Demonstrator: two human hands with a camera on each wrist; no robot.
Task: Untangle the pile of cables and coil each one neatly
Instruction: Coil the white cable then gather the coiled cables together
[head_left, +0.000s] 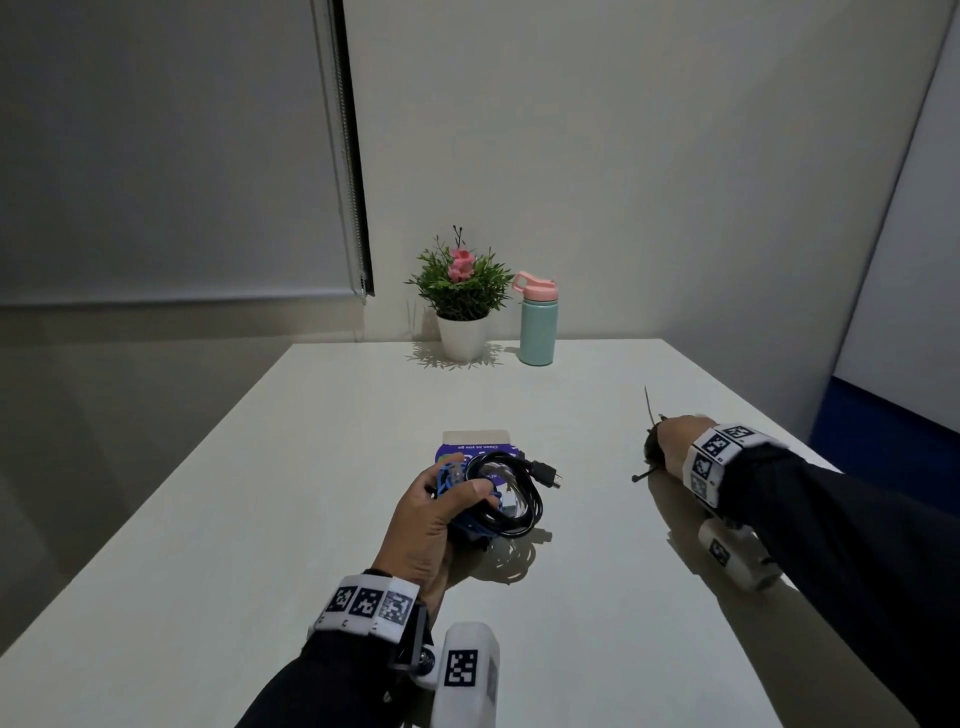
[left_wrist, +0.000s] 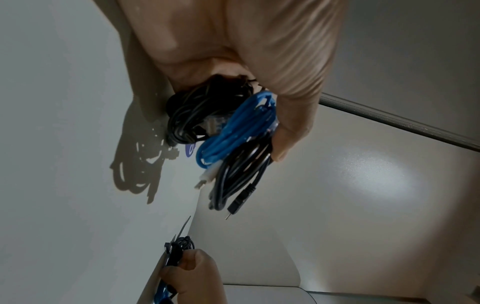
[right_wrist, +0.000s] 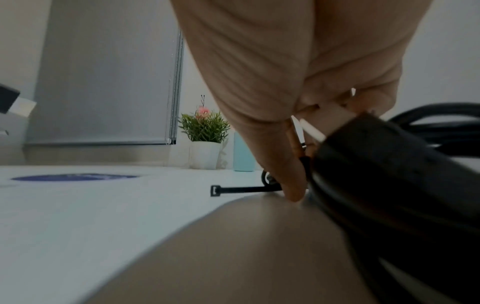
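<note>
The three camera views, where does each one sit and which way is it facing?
Head: worn on the head, facing forward and down over the white table; shows both sleeved forearms, the left hand gripping the cable bundle, the right hand.
Left wrist: on the left wrist, looking along the palm at the cable bundle.
Right wrist: low by the tabletop, looking past the right hand's fingers at a cable tie.
Shared: head and right wrist both show the potted plant.
</note>
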